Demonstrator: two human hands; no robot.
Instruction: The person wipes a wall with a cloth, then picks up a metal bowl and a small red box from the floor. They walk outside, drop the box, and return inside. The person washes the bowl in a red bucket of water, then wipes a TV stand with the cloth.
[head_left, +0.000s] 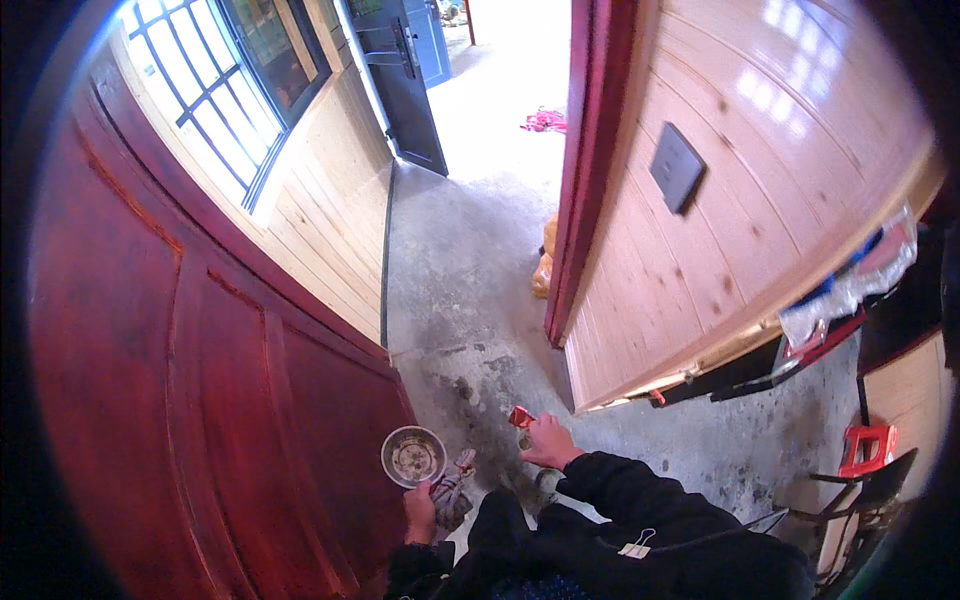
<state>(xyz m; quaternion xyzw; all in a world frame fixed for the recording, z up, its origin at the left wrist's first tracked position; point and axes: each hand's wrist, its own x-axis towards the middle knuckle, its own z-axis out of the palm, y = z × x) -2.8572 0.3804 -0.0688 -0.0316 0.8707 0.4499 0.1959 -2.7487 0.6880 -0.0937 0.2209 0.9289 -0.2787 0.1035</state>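
My left hand (420, 511) grips the rim of a round metal bowl (413, 457) with dark residue on its bottom, beside the red door. A crumpled grey cloth (451, 499) hangs just right of that hand; whether the fingers also hold it is unclear. Ahead of my body, my right hand (553, 445) is closed around a small red packet (520, 417) and a roundish, partly hidden item below it. Both forearms wear black sleeves, and a binder clip (637, 545) sits on the dark clothing near my right arm.
A dark red wooden door (225, 390) stands at the left. The doorway's red frame (592, 150) and a wood-panelled wall (690, 247) are on the right. Beyond lie an orange bag (541, 276) and an open dark door (409, 105). A red stool (867, 450) stands at the far right.
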